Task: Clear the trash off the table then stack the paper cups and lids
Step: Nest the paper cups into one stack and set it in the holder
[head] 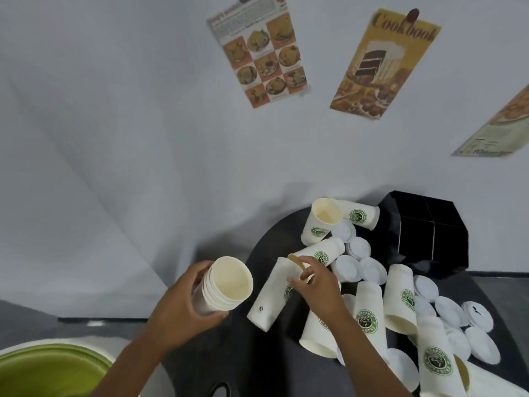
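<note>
At lower centre, the left hand (183,308) grips a stack of cups (226,285); the right hand (312,285) pinches, seemingly, a tipped cup (272,296). Loose cups (369,308), lids (455,313) and a black organizer (429,233) crowd the dark worktop (257,365) below wall posters (383,64).

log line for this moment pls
left hand: holds nested cup stack | right hand: grips rim of fallen cup | loose cups, lids on table | phase: stacking
</note>
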`<state>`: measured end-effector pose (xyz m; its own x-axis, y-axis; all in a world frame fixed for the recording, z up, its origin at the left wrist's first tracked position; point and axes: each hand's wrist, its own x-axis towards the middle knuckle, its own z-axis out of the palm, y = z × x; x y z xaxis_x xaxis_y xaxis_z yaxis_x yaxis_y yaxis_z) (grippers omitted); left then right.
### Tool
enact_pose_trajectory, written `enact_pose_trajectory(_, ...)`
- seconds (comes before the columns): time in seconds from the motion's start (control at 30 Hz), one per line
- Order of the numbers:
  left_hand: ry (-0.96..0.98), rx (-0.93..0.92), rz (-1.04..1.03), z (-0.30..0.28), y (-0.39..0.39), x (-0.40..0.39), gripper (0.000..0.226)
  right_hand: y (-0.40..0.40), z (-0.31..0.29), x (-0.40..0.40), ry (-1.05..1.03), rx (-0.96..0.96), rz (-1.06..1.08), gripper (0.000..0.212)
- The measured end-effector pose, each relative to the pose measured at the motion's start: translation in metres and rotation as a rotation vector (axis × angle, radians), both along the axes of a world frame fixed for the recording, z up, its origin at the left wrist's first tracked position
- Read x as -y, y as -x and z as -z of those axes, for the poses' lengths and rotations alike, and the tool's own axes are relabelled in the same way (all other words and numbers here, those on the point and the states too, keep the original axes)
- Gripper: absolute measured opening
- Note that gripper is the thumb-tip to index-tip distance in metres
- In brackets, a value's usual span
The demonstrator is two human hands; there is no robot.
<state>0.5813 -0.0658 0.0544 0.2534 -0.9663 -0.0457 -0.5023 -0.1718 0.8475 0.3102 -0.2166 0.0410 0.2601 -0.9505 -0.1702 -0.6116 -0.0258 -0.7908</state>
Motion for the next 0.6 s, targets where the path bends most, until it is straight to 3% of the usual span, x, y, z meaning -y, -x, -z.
enact_pose_trajectory(0.23,-0.032,0.012,0.137,0.027,-0.023,0.052,0.093,-0.019,0.040,0.023,-0.074,-0.082,0.056,0.049)
enact_pose_trajectory(0.6,-0.035,-0.019,0.249,0.048,-0.021,0.105,0.092,-0.018,0.047,0.024,-0.098,-0.090,0.115,0.048)
